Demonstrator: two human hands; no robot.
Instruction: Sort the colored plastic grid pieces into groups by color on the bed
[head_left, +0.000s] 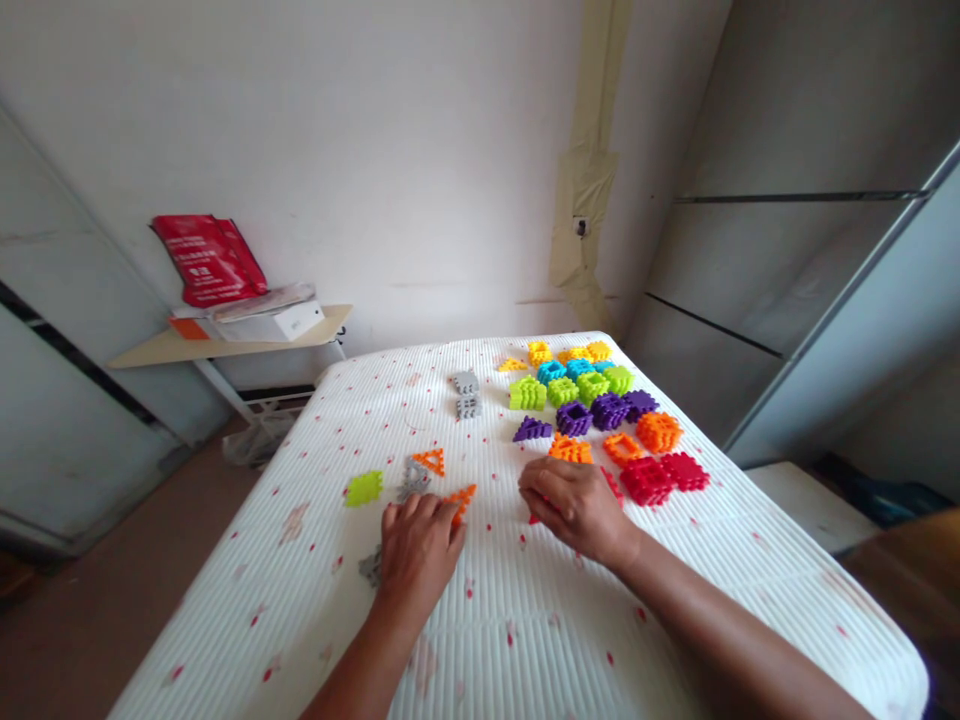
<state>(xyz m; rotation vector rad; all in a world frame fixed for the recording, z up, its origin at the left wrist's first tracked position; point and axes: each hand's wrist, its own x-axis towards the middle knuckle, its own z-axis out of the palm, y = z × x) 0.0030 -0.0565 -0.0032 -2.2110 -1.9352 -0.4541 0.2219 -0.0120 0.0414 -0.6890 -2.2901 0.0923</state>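
Observation:
My left hand [420, 545] is closed, with thumb and forefinger on an orange triangular interlocking block [461, 500]. Grey blocks [412, 480] show just beyond its fingers, and another grey block [370, 566] is partly hidden by its left side. A second orange triangle [429, 461] and a lime green square block [364, 489] lie close by. Across from it, my right hand [577, 510] has its fingers pressed together on red interlocking blocks; a red edge [534, 519] peeks out under the fingertips. The palm hides most of these red pieces.
Rows of blocks sorted by colour fill the right side: red [649, 481], orange [659, 432], purple [609, 410], lime [529, 393], blue [551, 371] and yellow [539, 352]. Grey stacks [467, 404] stand mid-table. A side table [150, 347] holds a red bag [206, 262].

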